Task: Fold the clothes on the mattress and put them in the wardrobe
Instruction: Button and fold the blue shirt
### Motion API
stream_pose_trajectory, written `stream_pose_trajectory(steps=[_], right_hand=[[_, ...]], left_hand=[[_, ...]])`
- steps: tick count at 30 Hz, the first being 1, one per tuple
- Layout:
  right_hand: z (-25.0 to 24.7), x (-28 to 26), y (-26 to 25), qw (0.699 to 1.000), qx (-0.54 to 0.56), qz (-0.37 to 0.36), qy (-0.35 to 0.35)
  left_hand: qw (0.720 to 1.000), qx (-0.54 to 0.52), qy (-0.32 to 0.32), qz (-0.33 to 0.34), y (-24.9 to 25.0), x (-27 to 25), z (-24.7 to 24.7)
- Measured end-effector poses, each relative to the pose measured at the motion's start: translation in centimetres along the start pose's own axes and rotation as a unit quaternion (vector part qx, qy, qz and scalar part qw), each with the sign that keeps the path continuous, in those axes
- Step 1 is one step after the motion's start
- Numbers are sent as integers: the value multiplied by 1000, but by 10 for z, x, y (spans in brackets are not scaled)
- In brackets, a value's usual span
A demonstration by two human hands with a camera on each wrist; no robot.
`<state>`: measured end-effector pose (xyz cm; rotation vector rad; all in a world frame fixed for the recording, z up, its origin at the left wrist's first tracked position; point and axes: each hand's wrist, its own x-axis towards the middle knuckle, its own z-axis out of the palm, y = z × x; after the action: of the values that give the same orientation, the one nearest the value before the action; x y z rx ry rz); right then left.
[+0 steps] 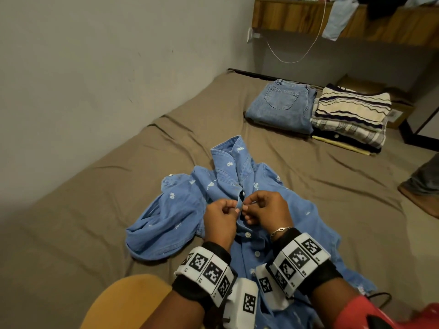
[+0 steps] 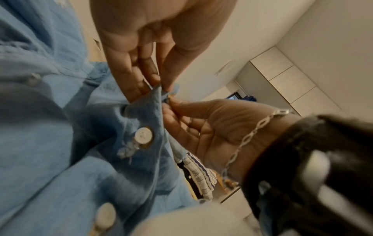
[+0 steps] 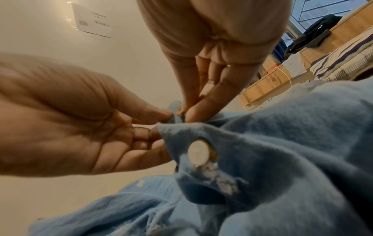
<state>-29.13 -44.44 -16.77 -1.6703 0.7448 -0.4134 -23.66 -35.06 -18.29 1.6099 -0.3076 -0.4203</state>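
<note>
A blue denim shirt (image 1: 297,217) with small white prints lies front up on the brown mattress (image 1: 107,191), collar pointing away from me. Both hands meet at its button placket just below the collar. My left hand (image 1: 235,208) pinches the placket edge between thumb and fingers, seen close in the left wrist view (image 2: 159,84). My right hand (image 1: 248,207), with a silver bracelet, pinches the opposite edge (image 3: 187,110). The pinched cloth is raised a little. White buttons (image 1: 247,234) below the hands are fastened; one shows large in the wrist views (image 2: 143,135) (image 3: 198,153). The button under the fingertips is hidden.
Folded jeans (image 1: 280,105) and a stack of folded striped clothes (image 1: 349,115) sit at the mattress's far right. A wall runs along the left. A wooden shelf (image 1: 297,17) with hanging clothes and a white cable (image 1: 297,58) is beyond. Another person's foot (image 1: 422,193) stands at the right.
</note>
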Motion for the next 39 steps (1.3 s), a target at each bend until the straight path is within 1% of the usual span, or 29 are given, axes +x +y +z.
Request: stream_pose_trajectory(steps=[4, 9, 16, 18, 20, 22, 25, 27, 30, 31, 32, 33, 36, 39], right_hand=[[2, 0, 1, 1000, 27, -1, -7], [2, -1, 2, 999, 28, -16, -10], [0, 0, 2, 998, 47, -39, -32], [-3, 0, 2, 996, 40, -62, -51], [-9, 3, 2, 991, 0, -108, -81], [-18, 10, 2, 976, -82, -170, -108], [-26, 22, 2, 930, -218, -258, -148], [-28, 28, 1, 905, -259, -304, -146], [-28, 34, 4, 879, -294, -355, -124], [-27, 35, 5, 873, -305, -362, -115], [-27, 37, 8, 871, -306, -370, -105], [-25, 37, 6, 875, -302, -365, -101], [-20, 37, 8, 867, -288, -398, -91], [-17, 33, 7, 851, -305, -418, -90]], left_hand=[[1000, 18, 20, 5, -2, 1, -1], [999, 19, 32, -1, -5, 4, -2], [1000, -2, 2, 14, -3, 3, -2], [1000, -5, -11, 17, 0, 2, -4], [999, -11, -31, 21, 1, 4, -7], [998, -14, -53, 22, 2, 6, -9], [997, -13, -78, 26, 2, 9, -11], [996, -20, -89, 22, 3, 10, -11], [995, -33, -89, 10, 3, 10, -11], [995, -38, -87, 5, 4, 9, -10], [995, -51, -84, -5, 4, 9, -9], [994, -73, -77, -19, 4, 8, -8], [988, -126, -58, -66, 4, 10, -8], [982, -142, -79, -93, 4, 10, -11]])
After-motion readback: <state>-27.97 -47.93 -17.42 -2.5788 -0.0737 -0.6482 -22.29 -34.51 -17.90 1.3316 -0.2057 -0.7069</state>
